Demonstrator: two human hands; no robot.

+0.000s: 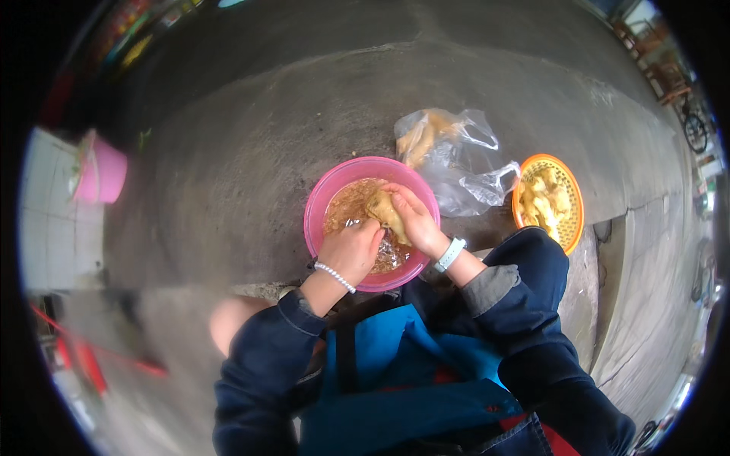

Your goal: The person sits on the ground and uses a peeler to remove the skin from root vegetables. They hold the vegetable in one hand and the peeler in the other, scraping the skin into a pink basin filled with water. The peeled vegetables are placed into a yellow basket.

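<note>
A lumpy yellow-brown piece of what looks like ginger root [385, 213] is gripped in my right hand [419, 223], above the water in a pink plastic basin [314, 212]. My left hand [352, 248] is curled at the near left side of the root, its thumb and fingers bunched together. Whether it pinches the root or a small tool is hidden. Murky brown water [345, 204] with floating bits of peel fills the lower part of the basin.
Beyond the basin, a clear plastic bag [465, 171] holds more brown root pieces [419, 142]. To the right, an orange-rimmed yellow plastic basket [572, 225] contains several pale pieces [544, 196]. A pink bucket [104, 171] stands far left by white tiles [54, 228].
</note>
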